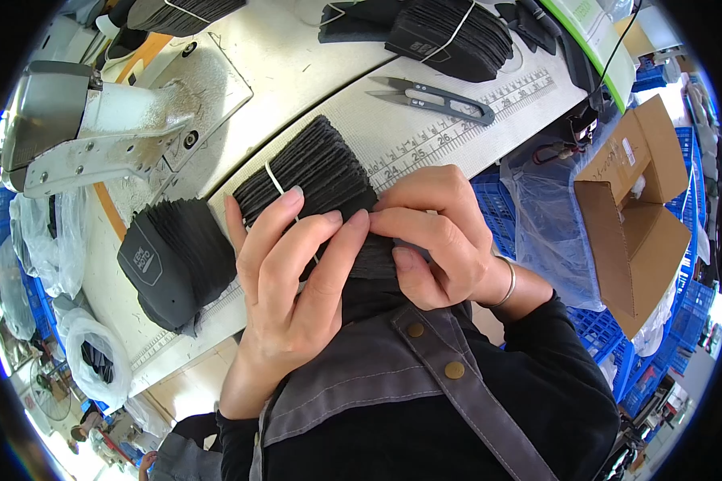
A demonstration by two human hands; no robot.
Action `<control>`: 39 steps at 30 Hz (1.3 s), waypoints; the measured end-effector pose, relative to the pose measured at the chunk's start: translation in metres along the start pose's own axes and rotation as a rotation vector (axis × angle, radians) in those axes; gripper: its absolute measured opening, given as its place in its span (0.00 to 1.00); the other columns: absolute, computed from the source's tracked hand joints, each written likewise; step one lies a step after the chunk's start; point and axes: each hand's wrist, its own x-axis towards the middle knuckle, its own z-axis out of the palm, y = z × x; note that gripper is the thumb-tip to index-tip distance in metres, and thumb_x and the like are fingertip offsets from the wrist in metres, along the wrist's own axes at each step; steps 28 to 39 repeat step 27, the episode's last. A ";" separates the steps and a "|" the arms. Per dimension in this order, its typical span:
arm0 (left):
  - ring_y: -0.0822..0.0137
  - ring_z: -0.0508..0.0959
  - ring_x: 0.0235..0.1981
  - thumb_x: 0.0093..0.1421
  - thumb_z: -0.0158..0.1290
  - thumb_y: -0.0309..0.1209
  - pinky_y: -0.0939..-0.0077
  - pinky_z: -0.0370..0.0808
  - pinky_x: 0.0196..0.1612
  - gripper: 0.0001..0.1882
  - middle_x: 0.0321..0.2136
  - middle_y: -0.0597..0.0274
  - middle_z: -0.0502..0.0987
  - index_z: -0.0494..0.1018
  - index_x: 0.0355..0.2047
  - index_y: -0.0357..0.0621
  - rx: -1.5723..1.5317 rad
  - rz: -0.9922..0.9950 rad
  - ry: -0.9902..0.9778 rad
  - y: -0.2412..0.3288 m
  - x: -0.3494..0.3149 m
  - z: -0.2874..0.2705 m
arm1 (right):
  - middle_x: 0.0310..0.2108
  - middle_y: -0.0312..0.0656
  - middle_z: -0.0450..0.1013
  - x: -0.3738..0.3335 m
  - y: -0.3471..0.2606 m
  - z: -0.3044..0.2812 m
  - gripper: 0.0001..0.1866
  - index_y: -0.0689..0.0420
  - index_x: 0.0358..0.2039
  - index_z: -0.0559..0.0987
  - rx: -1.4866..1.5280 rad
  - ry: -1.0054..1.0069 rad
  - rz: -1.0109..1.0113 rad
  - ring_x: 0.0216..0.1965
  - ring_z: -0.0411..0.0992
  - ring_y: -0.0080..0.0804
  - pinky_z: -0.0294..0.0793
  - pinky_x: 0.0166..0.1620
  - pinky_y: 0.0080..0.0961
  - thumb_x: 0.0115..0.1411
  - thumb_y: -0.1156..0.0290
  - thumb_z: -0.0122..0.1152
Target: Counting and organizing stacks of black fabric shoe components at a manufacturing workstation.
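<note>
A thick bundle of black fabric pieces (313,164), stacked on edge with a white elastic band (273,178) around it, lies at the table's near edge against my body. My left hand (293,276) wraps its fingers over the near left part of the bundle, by the band. From the right, my right hand (441,236) is closed at the bundle's near right end, its fingertips meeting my left index fingertip. Whatever lies between those fingertips is hidden. Left of my left hand stands a second stack of black pieces (176,260), a printed shield on its front.
Grey thread snips (437,98) lie beyond my hands, next to a printed ruler strip (521,90). Another banded black bundle (453,36) sits farther back. A sewing machine (96,128) occupies the left. An open cardboard box (638,216) and blue crates (602,329) stand right.
</note>
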 end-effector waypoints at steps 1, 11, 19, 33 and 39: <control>0.58 0.72 0.49 0.50 0.60 0.22 0.44 0.60 0.62 0.13 0.40 0.64 0.71 0.80 0.39 0.43 -0.005 0.019 0.009 -0.001 -0.001 0.000 | 0.37 0.46 0.72 0.000 0.000 0.000 0.20 0.63 0.38 0.78 -0.014 -0.006 -0.014 0.33 0.71 0.40 0.69 0.35 0.31 0.38 0.79 0.60; 0.57 0.72 0.50 0.52 0.61 0.24 0.43 0.62 0.60 0.12 0.42 0.64 0.71 0.80 0.38 0.41 0.027 0.065 0.044 -0.004 -0.004 0.004 | 0.43 0.49 0.74 -0.004 0.003 0.008 0.21 0.65 0.36 0.78 -0.237 0.103 -0.177 0.39 0.73 0.42 0.72 0.39 0.32 0.36 0.75 0.59; 0.60 0.72 0.50 0.52 0.60 0.24 0.42 0.61 0.61 0.12 0.42 0.64 0.71 0.79 0.39 0.42 -0.013 0.018 0.015 -0.002 -0.001 0.001 | 0.42 0.48 0.74 -0.003 -0.001 0.004 0.22 0.66 0.36 0.78 -0.194 0.049 -0.135 0.39 0.73 0.43 0.72 0.39 0.32 0.35 0.77 0.59; 0.59 0.72 0.51 0.54 0.57 0.23 0.39 0.55 0.63 0.12 0.42 0.64 0.71 0.79 0.41 0.42 -0.057 0.020 -0.016 -0.004 -0.003 0.000 | 0.42 0.50 0.73 -0.002 -0.001 0.005 0.22 0.66 0.36 0.79 -0.191 0.065 -0.127 0.39 0.73 0.43 0.73 0.40 0.33 0.34 0.79 0.59; 0.59 0.72 0.51 0.54 0.57 0.23 0.39 0.55 0.63 0.12 0.42 0.64 0.71 0.79 0.41 0.42 -0.057 0.020 -0.016 -0.004 -0.003 0.000 | 0.42 0.50 0.73 -0.002 -0.001 0.005 0.22 0.66 0.36 0.79 -0.191 0.065 -0.127 0.39 0.73 0.43 0.73 0.40 0.33 0.34 0.79 0.59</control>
